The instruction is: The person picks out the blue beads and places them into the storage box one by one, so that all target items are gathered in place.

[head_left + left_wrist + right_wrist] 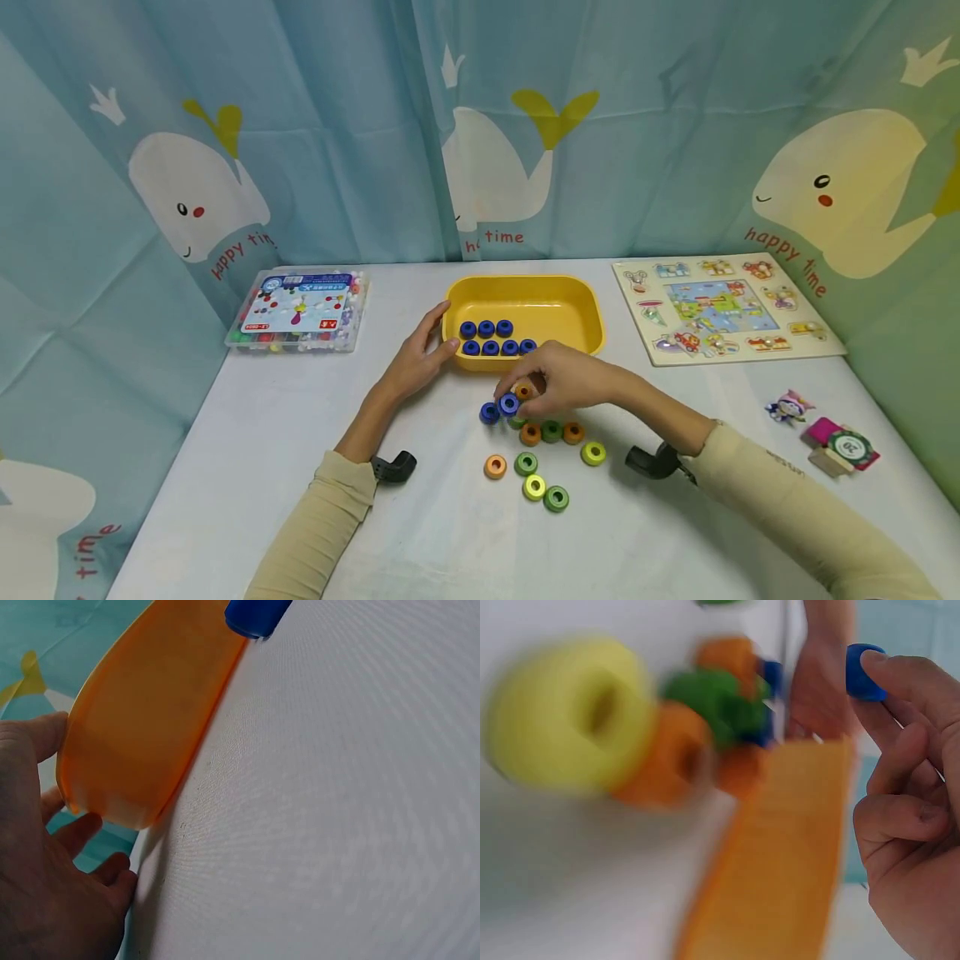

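Note:
A yellow tray (pixel 525 364) holds several blue beads (pixel 487 328) toward its left side. My left hand (pixel 418 360) rests against the tray's left end, its fingers relaxed; in the left wrist view the digits touch the rim and outer wall of the tray (pixel 127 742). My right hand (pixel 558 379) pinches one blue bead (pixel 509 405) between thumb and fingertip, in front of the tray. That same bead (pixel 864 673) shows plainly in the right wrist view. Beside it on the table lies another blue bead (pixel 489 412). The right hand partly covers an orange bead (pixel 522 391).
Green beads (pixel 552 431), orange beads (pixel 495 467) and yellow beads (pixel 593 453) lie scattered nearer to me. A clear box of parts (pixel 296 310) stands at left, a puzzle board (pixel 727 310) at right. A small figurine (pixel 790 406) and blocks (pixel 840 446) sit far right.

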Demonstrator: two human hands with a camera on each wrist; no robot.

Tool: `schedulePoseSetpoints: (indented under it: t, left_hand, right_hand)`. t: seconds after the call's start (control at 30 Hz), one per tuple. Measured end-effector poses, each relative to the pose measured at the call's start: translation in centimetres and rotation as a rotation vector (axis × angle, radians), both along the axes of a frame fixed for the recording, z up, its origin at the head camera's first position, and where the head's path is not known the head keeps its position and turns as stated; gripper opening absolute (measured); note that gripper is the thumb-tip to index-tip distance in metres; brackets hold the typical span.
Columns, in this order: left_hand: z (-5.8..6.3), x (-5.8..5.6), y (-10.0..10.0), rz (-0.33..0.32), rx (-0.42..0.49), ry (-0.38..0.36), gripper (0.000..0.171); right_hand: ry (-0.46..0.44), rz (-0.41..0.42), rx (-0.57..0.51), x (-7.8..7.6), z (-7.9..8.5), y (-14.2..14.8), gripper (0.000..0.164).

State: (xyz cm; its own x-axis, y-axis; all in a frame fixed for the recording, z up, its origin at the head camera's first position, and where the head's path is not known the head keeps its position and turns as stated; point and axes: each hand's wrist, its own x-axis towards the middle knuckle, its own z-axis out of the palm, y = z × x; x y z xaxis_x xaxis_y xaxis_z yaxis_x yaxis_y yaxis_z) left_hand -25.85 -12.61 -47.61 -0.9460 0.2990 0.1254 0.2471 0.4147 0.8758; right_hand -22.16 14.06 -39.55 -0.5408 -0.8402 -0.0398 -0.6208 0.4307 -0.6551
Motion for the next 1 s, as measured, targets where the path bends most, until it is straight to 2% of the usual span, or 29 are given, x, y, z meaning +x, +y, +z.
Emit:
schedulePoseSetpoints:
  t: [0.1,0.23,0.37,0.53,0.7,1.0]
  left_hand:
    - [0.0,0.0,0.0,0.004,-0.004,-0.002,0.064]
    - [0.0,0.0,0.0,0.009,-0.009,-0.006,0.064]
    - [-0.1,-0.1,0.0,0.015,-0.008,-0.011,0.063]
    - [0.0,0.0,0.0,0.012,-0.005,-0.014,0.063]
    - [-0.1,0.0,0.0,0.013,-0.007,-0.011,0.062]
    - [-0.2,-0.1,-0.1,0.007,-0.012,-0.010,0.066]
  right_hand:
    - [0.025,-0.051,-0.043,-1.6,1.4,0.7,0.029]
    - [0.038,-0.150,-0.035,-4.5,2.0,1.7,0.028]
    - [0.008,-0.244,-0.012,-7.6,1.2,2.4,0.028]
    - [-0.005,-0.284,0.030,-10.6,-0.6,3.1,0.027]
    - [-0.035,-0.297,0.077,-12.1,-1.8,3.1,0.026]
    - [-0.108,-0.270,0.102,-13.0,-3.0,2.8,0.024]
